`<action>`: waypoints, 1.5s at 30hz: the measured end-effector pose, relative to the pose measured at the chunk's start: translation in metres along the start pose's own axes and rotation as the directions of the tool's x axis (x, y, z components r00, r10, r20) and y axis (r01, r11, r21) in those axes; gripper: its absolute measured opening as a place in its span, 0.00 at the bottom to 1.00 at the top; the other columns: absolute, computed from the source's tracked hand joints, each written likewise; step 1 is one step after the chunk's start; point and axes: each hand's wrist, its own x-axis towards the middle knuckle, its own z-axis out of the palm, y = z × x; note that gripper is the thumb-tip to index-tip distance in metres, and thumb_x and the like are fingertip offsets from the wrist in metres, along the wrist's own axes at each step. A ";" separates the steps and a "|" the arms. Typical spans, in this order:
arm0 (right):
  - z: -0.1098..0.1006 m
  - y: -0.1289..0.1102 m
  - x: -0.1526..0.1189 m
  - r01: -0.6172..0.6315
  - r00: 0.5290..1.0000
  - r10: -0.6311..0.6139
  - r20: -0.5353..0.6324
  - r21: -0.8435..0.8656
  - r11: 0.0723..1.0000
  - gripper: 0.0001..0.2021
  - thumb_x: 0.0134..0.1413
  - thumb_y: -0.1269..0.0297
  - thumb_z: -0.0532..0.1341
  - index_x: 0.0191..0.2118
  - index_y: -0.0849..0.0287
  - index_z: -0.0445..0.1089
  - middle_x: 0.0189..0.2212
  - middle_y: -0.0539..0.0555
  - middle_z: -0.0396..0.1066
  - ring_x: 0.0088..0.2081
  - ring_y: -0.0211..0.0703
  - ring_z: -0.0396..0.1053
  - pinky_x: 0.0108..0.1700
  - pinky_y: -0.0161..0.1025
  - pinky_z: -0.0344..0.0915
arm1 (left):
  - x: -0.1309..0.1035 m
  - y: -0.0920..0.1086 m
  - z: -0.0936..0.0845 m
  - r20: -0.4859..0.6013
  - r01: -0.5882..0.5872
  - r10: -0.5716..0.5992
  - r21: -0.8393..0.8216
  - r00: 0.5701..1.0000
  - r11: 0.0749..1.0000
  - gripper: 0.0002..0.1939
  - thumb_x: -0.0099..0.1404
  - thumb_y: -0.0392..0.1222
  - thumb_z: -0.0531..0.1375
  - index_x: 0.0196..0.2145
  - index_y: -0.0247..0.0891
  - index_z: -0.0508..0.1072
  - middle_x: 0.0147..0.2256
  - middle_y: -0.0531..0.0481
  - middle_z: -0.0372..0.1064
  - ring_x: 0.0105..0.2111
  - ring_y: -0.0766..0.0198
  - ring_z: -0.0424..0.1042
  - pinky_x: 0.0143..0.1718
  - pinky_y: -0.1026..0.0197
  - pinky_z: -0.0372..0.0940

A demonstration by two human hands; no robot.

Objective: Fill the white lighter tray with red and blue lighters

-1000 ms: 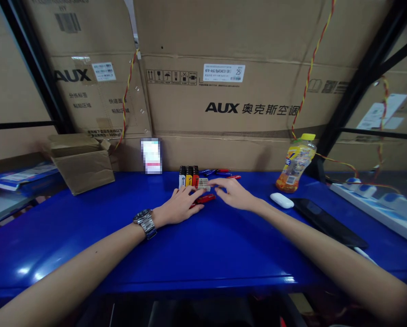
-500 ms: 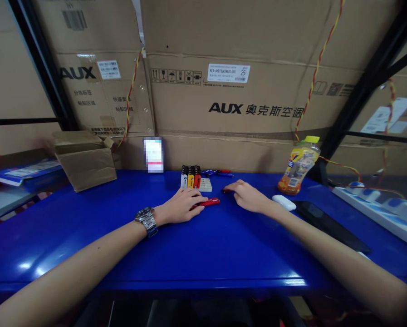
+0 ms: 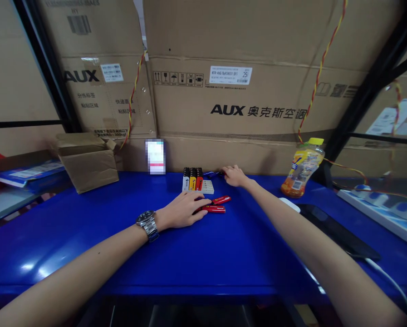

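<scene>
My left hand rests on the blue table, its thumb and fingers closed over the dark ends of two red lighters. One red lighter angles outward; the other red lighter lies just nearer to me. Behind this hand stands a white slotted tray with upright rows of white lighters, yellow lighters and orange-red lighters; its right-hand slots are bare. My right hand reaches to the back of the table, fingers bent down at loose blue lighters. What its fingertips grip is hidden.
A lit phone leans on the large cartons behind the table. An opened small box stands left. To the right are a drink bottle, a white case, a black phone-like slab and a power strip.
My right hand has moved back and away from me to the loose lighters. A second red lighter now lies at my left hand, which has stayed nearly in place.
</scene>
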 end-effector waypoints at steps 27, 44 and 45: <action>-0.045 -0.089 -0.069 0.073 0.978 0.187 -0.094 0.990 0.120 0.21 0.55 0.39 0.53 0.37 0.53 0.59 0.15 0.40 0.52 0.16 0.32 0.51 0.20 0.31 0.58 | 0.016 0.013 -0.002 -0.175 0.030 -0.691 -0.961 0.701 0.274 0.17 0.68 0.56 0.52 0.38 0.38 0.63 0.23 0.55 0.66 0.16 0.70 0.67 0.19 0.66 0.63; -0.046 -0.121 -0.073 -0.167 0.888 0.440 0.133 0.985 0.040 0.17 0.47 0.63 0.59 0.18 0.53 0.48 0.09 0.38 0.42 0.10 0.27 0.41 0.10 0.29 0.42 | 0.013 0.010 0.001 -0.215 0.328 -0.725 -0.784 0.654 0.528 0.19 0.56 0.50 0.60 0.17 0.39 0.57 0.15 0.58 0.47 0.14 0.73 0.50 0.14 0.64 0.45; -0.045 -0.120 -0.073 -0.162 0.888 0.445 0.116 0.985 0.065 0.16 0.46 0.64 0.59 0.18 0.53 0.48 0.09 0.39 0.42 0.10 0.27 0.41 0.09 0.29 0.43 | 0.013 0.011 0.001 -0.219 0.339 -0.724 -0.770 0.654 0.540 0.18 0.55 0.48 0.60 0.17 0.39 0.57 0.15 0.58 0.48 0.14 0.73 0.51 0.14 0.64 0.45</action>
